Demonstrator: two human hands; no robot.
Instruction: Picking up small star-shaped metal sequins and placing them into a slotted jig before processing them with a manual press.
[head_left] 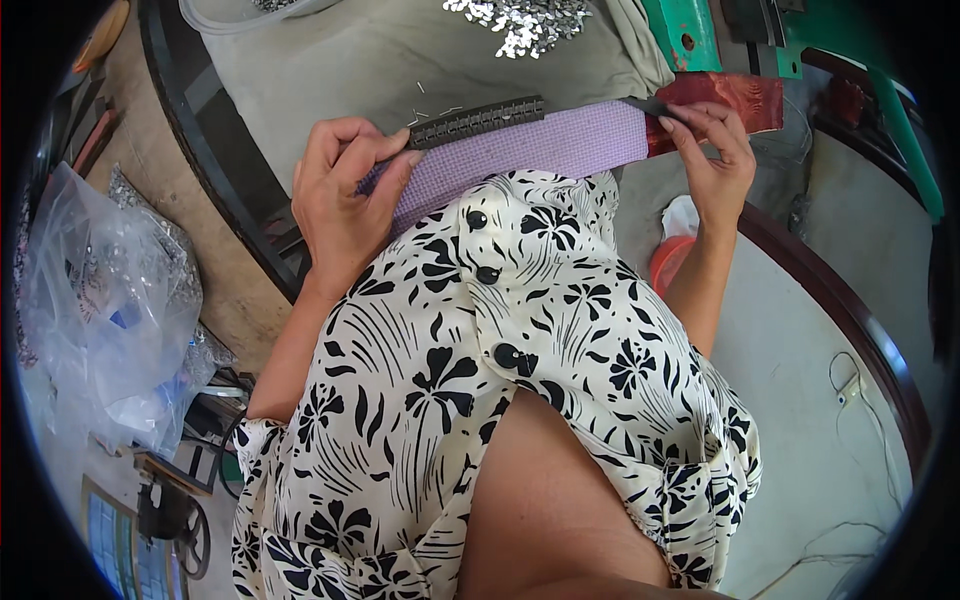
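My left hand [350, 190] is closed, its thumb and fingertips pinching the left end of a black slotted bar [478, 122]. The bar lies along the far edge of a purple woven pad [530, 145], close in front of my body. Over the pad's right end, the thumb and fingers of my right hand [715, 160] pinch a thin dark flat piece [650, 105]. What exactly that piece is, I cannot make out. A gap separates it from the bar. Beyond the bar, a few thin slivers [440, 107] lie on the grey cloth [350, 75].
Small shiny metal pieces [525, 25] are heaped at the far middle, with a clear plastic tub [240, 22] to their left. Green machine parts [685, 35] and a dark red board [750, 100] stand at far right. Clear plastic bags [110, 300] lie left; a red container [670, 262] sits right.
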